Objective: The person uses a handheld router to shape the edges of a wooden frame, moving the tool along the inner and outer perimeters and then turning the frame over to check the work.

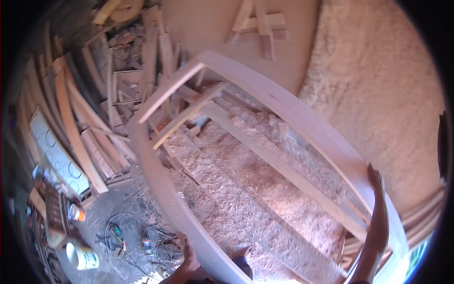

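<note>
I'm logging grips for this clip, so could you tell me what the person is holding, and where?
A large wooden frame: the left hand grips its near left rail, the right hand its right rail.

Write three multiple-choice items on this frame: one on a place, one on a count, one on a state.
1. Where does the bucket stand?
A. lower left, on the floor
B. on top of the frame
C. upper right, on the sawdust

2. How many hands grip the wooden frame?
A. none
B. one
C. two

3. What state is the frame in?
A. flat on the floor, untouched
B. lifted, held on its two long sides
C. broken into loose boards

Answers:
1 A, the bucket sits on the dark floor beside the cables.
2 C, the left hand holds the near rail and the right hand the far one.
3 B, the frame tilts up above the shavings between both hands.
</note>
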Motion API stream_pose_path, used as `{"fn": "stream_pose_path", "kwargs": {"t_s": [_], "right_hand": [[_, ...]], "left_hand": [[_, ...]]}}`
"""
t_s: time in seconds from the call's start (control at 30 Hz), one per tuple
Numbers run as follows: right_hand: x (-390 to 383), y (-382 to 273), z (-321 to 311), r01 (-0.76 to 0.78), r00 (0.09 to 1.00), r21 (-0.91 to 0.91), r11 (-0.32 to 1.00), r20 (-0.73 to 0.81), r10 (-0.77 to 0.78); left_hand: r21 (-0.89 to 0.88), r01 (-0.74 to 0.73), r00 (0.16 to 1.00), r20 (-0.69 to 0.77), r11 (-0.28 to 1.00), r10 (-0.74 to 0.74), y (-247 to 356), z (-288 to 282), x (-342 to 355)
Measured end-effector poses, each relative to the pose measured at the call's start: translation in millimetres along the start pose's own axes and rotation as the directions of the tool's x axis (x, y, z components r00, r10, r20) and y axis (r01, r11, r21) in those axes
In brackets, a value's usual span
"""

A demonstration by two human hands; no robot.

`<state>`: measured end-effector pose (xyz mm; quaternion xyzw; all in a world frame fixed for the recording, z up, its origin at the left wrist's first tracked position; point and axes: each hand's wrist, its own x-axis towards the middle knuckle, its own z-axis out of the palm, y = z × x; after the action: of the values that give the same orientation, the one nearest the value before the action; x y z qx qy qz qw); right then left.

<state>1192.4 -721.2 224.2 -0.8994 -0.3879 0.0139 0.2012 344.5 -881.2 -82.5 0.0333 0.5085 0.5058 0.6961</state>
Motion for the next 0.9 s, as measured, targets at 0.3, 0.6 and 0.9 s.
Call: {"fn": "stream_pose_path", "kwargs": {"t_s": [0.3,0.6,0.9], "right_hand": [[-270,-203,-238,0.064,0.946,-0.202,0.977,-0.3,-0.123],[-475,-220,-372,-0.093,0.868,-0.235,0.968,-0.494,-0.037],[-577,-290,-365,0.694,0.592,-0.164,0.701,-0.424,-0.686]], "left_hand": [[-0.125,0.01,0.973,0.228,0.992,0.019,55,-62,-16],[-0.095,-0.111,0.99,0.073,0.989,0.118,106,-31,-67],[0.024,-0.164,0.978,0.134,0.986,0.159,106,-42,-38]]}}
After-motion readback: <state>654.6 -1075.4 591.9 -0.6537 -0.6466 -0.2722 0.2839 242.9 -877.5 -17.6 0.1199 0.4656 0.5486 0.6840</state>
